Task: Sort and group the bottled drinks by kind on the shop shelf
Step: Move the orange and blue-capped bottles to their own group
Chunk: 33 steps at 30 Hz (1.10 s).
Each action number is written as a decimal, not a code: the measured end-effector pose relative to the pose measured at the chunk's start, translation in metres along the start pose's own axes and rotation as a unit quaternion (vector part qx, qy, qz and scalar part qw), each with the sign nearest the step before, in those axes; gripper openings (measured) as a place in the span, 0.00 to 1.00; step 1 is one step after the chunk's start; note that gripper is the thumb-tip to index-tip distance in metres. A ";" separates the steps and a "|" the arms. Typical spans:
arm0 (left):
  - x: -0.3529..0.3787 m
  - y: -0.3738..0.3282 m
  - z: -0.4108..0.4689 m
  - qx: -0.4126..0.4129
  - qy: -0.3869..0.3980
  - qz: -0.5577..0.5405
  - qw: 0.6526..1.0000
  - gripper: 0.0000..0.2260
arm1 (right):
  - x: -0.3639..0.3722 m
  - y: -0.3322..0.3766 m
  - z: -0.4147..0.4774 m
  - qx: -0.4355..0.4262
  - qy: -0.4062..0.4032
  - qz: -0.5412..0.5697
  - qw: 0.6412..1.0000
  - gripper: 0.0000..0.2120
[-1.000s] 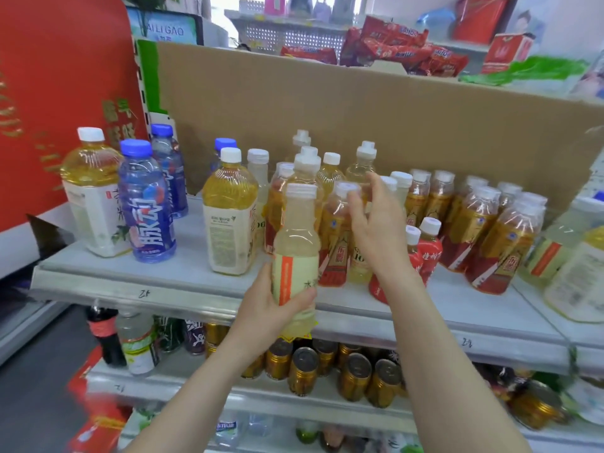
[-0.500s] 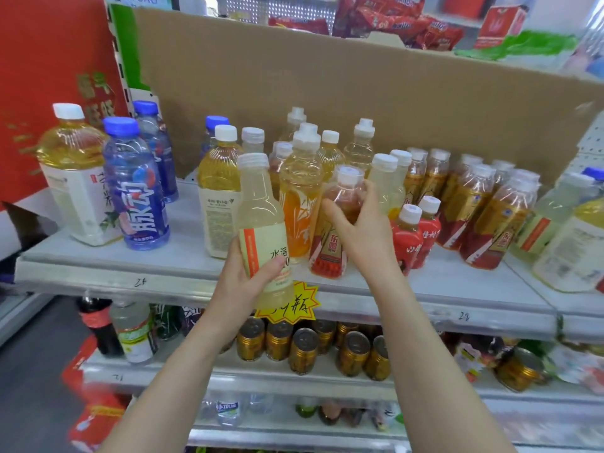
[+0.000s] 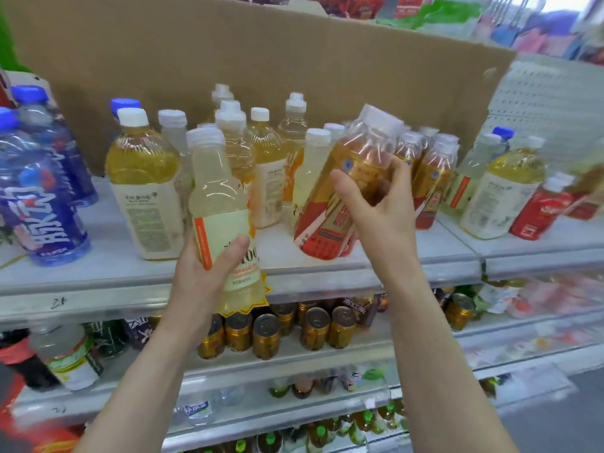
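The person held two bottles at the front of the shop shelf (image 3: 98, 282). The step in hand appeared to be carrying the amber tea bottle (image 3: 343, 191) to its own kind, since the cluster of red-labelled amber bottles (image 3: 434, 178) stood just beside it on the right. To do it well, the bottle probably needed lifting clear before travelling. It was tilted, cap leaning right, its base at or just above the shelf — contact could not be told — and neighbours crowded it, so dragging risked toppling them. It would best be set upright, label forward, against its fellows. The pale yellow bottle (image 3: 219, 204) probably belonged by the similar pale bottle (image 3: 310, 171) further back.

The right hand (image 3: 376, 207) gripped the amber bottle around its shoulder, thumb on the near face and fingers curled round the far side. The left hand (image 3: 206, 276) wrapped the pale bottle's lower label, thumb across the front, and held it upright before the shelf edge.
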State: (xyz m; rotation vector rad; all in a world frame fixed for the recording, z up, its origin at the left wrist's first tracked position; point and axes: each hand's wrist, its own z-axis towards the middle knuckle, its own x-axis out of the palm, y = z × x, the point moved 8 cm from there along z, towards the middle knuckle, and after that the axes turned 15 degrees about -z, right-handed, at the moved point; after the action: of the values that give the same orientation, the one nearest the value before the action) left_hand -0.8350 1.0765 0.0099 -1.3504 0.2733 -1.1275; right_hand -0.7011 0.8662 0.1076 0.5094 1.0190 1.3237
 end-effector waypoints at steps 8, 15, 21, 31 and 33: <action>0.050 0.014 0.000 0.009 0.000 0.007 1.000 0.28 | -0.087 -0.069 0.034 0.036 -0.093 -0.074 0.992 0.22; 0.082 0.034 0.007 0.029 -0.042 0.001 0.999 0.28 | -0.078 -0.126 0.097 0.021 -0.036 -0.208 0.977 0.33; 0.090 0.044 0.011 0.041 -0.069 0.018 0.997 0.32 | -0.058 -0.148 0.125 0.003 -0.021 -0.228 0.974 0.34; 0.099 0.062 0.007 0.070 -0.137 0.011 0.988 0.33 | -0.047 -0.152 0.136 -0.037 -0.041 -0.282 0.958 0.36; 0.097 0.065 0.005 0.067 -0.142 0.011 0.988 0.32 | -0.050 -0.148 0.129 -0.036 -0.053 -0.282 0.957 0.36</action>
State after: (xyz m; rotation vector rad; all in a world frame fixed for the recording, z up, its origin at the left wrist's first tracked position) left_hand -0.7535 0.9942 -0.0030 -1.3643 0.0042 -0.9052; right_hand -0.5090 0.8155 0.0686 0.2034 0.9320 0.8116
